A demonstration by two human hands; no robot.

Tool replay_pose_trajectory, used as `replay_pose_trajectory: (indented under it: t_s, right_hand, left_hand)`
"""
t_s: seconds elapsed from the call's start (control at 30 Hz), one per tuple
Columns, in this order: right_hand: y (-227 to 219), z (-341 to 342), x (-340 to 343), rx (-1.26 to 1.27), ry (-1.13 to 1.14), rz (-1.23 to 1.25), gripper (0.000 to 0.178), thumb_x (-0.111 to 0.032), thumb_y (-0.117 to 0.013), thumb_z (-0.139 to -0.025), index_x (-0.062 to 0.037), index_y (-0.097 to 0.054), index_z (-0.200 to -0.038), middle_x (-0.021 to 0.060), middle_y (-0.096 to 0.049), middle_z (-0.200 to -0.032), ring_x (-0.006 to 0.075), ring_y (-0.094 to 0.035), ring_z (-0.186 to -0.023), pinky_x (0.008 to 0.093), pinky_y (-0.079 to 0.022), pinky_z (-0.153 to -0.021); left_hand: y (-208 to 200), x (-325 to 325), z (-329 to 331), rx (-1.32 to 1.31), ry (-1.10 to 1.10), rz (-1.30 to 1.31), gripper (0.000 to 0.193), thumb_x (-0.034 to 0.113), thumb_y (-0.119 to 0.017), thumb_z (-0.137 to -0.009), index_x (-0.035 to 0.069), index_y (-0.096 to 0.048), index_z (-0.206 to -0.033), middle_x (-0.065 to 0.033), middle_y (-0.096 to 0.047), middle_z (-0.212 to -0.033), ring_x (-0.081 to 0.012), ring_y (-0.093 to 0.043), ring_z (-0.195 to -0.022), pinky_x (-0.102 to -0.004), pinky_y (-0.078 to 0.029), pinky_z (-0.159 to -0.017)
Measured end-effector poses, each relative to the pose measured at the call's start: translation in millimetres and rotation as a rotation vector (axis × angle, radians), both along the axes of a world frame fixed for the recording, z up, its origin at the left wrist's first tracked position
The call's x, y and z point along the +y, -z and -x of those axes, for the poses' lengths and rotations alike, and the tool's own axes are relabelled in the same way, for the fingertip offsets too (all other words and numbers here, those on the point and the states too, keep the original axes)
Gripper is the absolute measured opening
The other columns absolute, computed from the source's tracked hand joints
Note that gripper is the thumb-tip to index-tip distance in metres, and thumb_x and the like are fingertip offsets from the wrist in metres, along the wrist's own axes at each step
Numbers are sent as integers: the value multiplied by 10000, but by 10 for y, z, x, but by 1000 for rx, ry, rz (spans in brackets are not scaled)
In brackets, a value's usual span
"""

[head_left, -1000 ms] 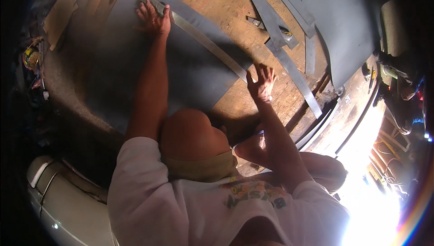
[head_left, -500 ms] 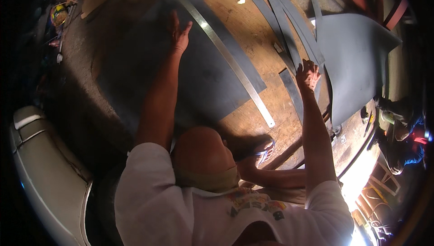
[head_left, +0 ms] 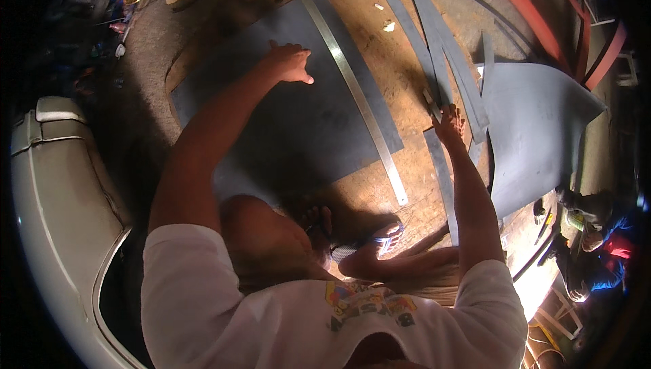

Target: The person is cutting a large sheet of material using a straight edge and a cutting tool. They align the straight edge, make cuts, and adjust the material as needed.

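A dark grey flexible sheet (head_left: 271,131) lies on a brown board (head_left: 359,182), with a long metal straightedge (head_left: 349,81) across its right part. My left hand (head_left: 290,64) is over the sheet, left of the straightedge, thumb apart and fingers partly bent, holding nothing. On the right, my right hand (head_left: 450,127) reaches down among narrow dark strips (head_left: 434,50). Its fingers are bent in beside a small, light, narrow object (head_left: 430,102); what they grip is partly hidden.
A larger grey sheet (head_left: 536,131) lies right of the strips. Red beams (head_left: 525,9) stand at the far right. A pale curved vehicle panel (head_left: 64,213) is at my left. My sandaled foot (head_left: 386,237) rests near the straightedge's lower end. Another person's blue clothing (head_left: 607,277) shows at right.
My view has shifted, and the scene sits lower in it. My left hand has turned, its fingers now pointing right toward the straightedge. My right hand has moved to the small light object, its fingers bending in.
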State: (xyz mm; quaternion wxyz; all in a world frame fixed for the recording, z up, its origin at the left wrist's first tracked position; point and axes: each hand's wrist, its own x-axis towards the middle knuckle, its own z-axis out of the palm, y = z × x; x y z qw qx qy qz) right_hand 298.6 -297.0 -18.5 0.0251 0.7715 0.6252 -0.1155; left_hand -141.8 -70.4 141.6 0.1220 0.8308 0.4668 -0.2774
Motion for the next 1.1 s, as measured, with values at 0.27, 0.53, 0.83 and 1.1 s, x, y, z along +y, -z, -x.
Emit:
replay_pose_trajectory:
  t_s: [0.27, 0.53, 0.83, 1.1]
  right_hand:
    - [444, -464, -7, 256, 121, -145, 389, -333, -617, -948, -79, -546, -1233, 197, -569, -1209, 413, -567, -1155, 561, -472, -924]
    - [96, -780, 153, 1188, 401, -277, 273, -316, -596, -1025, -52, -555, -1083, 87, -598, -758, 227, -664, -633, 415, -585, -627]
    - [-813, -146, 455, 1370, 562, 174, 242, -212, -593, -1018, -35, -546, -1176, 77, -591, -829, 200, -644, -592, 373, -592, -495]
    - [-885, 481, 794, 1596, 458, 289, 228, -103, -577, -943, -31, -532, -1155, 95, -598, -977, 206, -671, -706, 395, -645, -579]
  left_hand:
    - [354, -179, -470, -10, -217, 1, 1041, 662, -768, -770, 88, -379, -1547, -131, -439, -1539, -312, -388, -1470, -775, -242, -1143]
    - [801, -450, -850, -60, -223, -4, 1396, 799, -768, -663, 41, -108, -1632, -143, -94, -1717, -314, -69, -1595, -799, -170, -1154]
    - [1369, -344, -806, -132, -321, -155, 1611, 875, -799, -452, 33, -102, -1636, -110, -75, -1730, -297, -41, -1601, -869, -118, -1101]
    - [1221, -310, -850, -109, -326, -124, 1509, 781, -846, -524, 32, -146, -1631, -102, -146, -1718, -286, -108, -1591, -857, -139, -1110]
